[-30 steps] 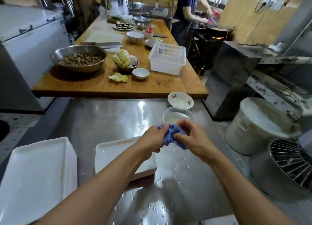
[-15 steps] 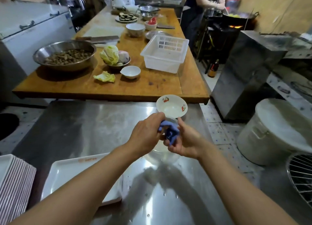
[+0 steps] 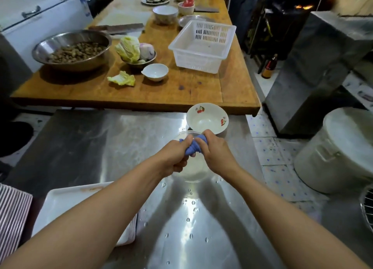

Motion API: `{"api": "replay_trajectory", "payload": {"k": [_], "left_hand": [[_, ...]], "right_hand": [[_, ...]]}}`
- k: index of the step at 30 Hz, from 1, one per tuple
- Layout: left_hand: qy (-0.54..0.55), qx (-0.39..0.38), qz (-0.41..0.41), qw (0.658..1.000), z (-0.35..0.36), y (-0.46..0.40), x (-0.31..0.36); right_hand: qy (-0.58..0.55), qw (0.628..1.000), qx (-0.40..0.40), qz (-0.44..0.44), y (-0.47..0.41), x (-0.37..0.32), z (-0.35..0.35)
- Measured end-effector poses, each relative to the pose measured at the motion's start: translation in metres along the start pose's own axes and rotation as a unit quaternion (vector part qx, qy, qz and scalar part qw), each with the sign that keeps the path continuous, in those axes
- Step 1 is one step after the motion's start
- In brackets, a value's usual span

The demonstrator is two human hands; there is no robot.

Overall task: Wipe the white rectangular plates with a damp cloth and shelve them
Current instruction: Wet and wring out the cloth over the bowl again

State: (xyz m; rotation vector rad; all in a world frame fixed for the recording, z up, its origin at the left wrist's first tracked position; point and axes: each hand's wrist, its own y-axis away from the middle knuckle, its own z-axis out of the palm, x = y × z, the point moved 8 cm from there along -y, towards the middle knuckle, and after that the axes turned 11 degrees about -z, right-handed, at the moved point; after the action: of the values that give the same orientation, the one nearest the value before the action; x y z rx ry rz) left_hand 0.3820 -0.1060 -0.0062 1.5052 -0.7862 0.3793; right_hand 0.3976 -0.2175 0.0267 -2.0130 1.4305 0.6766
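Observation:
Both my hands grip a twisted blue cloth [image 3: 193,148] over a clear plastic bowl [image 3: 194,171] on the steel counter [image 3: 90,145]. My left hand [image 3: 176,156] holds its near end, my right hand [image 3: 215,150] its far end. A white rectangular plate [image 3: 66,206] tops a small stack at the lower left, partly hidden under my left forearm. A taller stack of plates [image 3: 12,214] shows its ribbed edges at the far left border.
A white bowl with cherry prints [image 3: 206,120] stands just beyond the clear bowl. Water drops dot the counter. Behind it a wooden table [image 3: 181,91] carries a white basket [image 3: 202,46], metal bowls, cabbage and a small white bowl. A lidded white bucket [image 3: 339,149] stands on the right.
My hands have gone from bunching the cloth to twisting it tight over the clear bowl. The view has tilted down and shifted right.

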Motion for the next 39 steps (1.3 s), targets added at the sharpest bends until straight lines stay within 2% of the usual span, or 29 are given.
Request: {"api": "replay_trajectory", "payload": {"k": [3,6,12,16,19,21,22,23,25,27,32,33,36,37,39], "left_hand": [[0.090,-0.032,-0.095,0.991,0.003,-0.010,-0.012],[0.134,-0.051,-0.169,0.975,0.006,-0.013,-0.022],[0.174,-0.071,-0.212,0.959,0.010,-0.022,-0.030],[0.164,-0.042,-0.150,0.974,0.005,-0.027,-0.024],[0.044,-0.016,-0.080,0.996,0.000,-0.021,-0.015],[-0.024,-0.002,-0.018,1.000,-0.004,-0.018,-0.005],[-0.057,0.014,0.022,0.998,-0.007,-0.017,0.001],[-0.100,0.044,0.066,0.992,-0.010,-0.015,0.007],[-0.210,0.125,0.156,0.957,-0.015,-0.005,0.019],[-0.319,0.181,0.241,0.899,-0.010,0.011,0.029],[-0.476,0.246,0.415,0.735,0.011,0.046,0.043],[-0.489,0.247,0.438,0.712,0.014,0.047,0.041],[-0.492,0.254,0.471,0.687,0.013,0.046,0.045],[-0.489,0.257,0.476,0.684,0.012,0.045,0.045],[-0.472,0.234,0.454,0.719,0.009,0.041,0.046]], "right_hand": [[0.047,0.998,0.002,-0.038,-0.008,0.003,0.008],[0.091,0.993,0.011,-0.075,-0.013,0.005,0.015],[0.147,0.977,0.040,-0.146,-0.016,0.009,0.025],[0.141,0.978,0.034,-0.152,-0.020,0.011,0.025],[0.034,0.994,0.003,-0.107,-0.018,0.015,0.022],[-0.072,0.997,-0.017,-0.020,-0.014,0.018,0.019],[-0.148,0.987,-0.021,0.052,-0.011,0.025,0.019],[-0.238,0.960,-0.024,0.146,-0.006,0.033,0.021],[-0.395,0.865,-0.030,0.308,0.008,0.043,0.029],[-0.473,0.800,-0.042,0.367,0.015,0.042,0.032],[-0.519,0.741,-0.151,0.399,0.030,0.030,0.044],[-0.524,0.736,-0.181,0.390,0.033,0.027,0.046],[-0.551,0.726,-0.228,0.344,0.035,0.017,0.049],[-0.548,0.738,-0.217,0.328,0.031,0.017,0.045],[-0.481,0.812,-0.167,0.285,0.021,0.021,0.033]]}}
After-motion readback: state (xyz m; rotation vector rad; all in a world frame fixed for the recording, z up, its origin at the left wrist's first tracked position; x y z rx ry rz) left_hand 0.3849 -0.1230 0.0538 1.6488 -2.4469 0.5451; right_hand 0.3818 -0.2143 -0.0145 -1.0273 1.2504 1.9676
